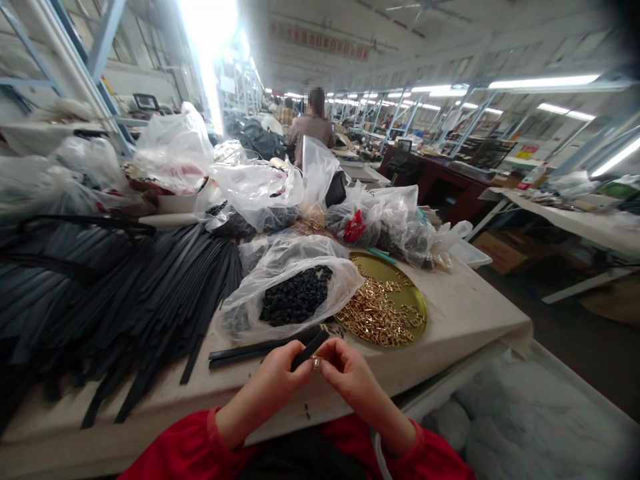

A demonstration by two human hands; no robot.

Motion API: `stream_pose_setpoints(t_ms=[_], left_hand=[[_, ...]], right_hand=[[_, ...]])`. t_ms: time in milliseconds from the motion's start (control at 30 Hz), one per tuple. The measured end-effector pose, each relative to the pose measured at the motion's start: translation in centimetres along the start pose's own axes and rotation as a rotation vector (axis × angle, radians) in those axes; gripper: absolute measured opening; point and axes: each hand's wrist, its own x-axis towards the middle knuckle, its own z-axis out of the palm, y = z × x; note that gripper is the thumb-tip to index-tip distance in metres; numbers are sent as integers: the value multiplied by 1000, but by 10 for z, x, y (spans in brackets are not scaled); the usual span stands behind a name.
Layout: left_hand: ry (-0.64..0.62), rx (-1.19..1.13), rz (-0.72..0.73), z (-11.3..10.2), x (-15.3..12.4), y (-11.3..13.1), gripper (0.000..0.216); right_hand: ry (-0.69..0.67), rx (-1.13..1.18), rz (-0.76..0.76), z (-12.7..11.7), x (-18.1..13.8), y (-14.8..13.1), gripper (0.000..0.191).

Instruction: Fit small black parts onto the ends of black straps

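Note:
My left hand [285,373] is closed around a black strap [311,349], one end of which sticks up between the two hands. Thumb and fingers of my right hand [345,370] pinch a small gold buckle [316,363] against the strap. Whether the strap passes through the buckle is hidden by the fingers. Just beyond the hands, an open clear plastic bag [240,313] holds many small black pieces [295,297]. To its right lies a round gold tray [417,300] with a heap of gold buckles [375,310]. Two or so black straps [240,353] lie left of my hands.
A large pile of black straps [165,287] covers the table's left side. Clear plastic bags [260,187] with mixed contents line the back. A teal tool [381,255] lies behind the tray. Beyond sits a person [313,123]; another table [575,217] stands at right.

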Motion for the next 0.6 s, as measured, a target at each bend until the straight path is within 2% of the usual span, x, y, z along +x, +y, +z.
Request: stream_pose_setpoints(t_ms=[67,167,267,433,600], left_hand=[[30,-46,-17,2,-3,1,19],[94,-110,-34,6,-5,3,21],[112,-48,-23,11,-4,4,22],[49,70,-35,17,6,-2,21],[-61,86,-1,26,15,-3,23]], right_hand=[[7,112,21,4,-4,2,22],[-89,325,36,10,-11,7,29],[-147,404,64,12,-15,13,29],[-102,396,138,3,-9,23,32],[51,459,38,-14,-3,23,30]])
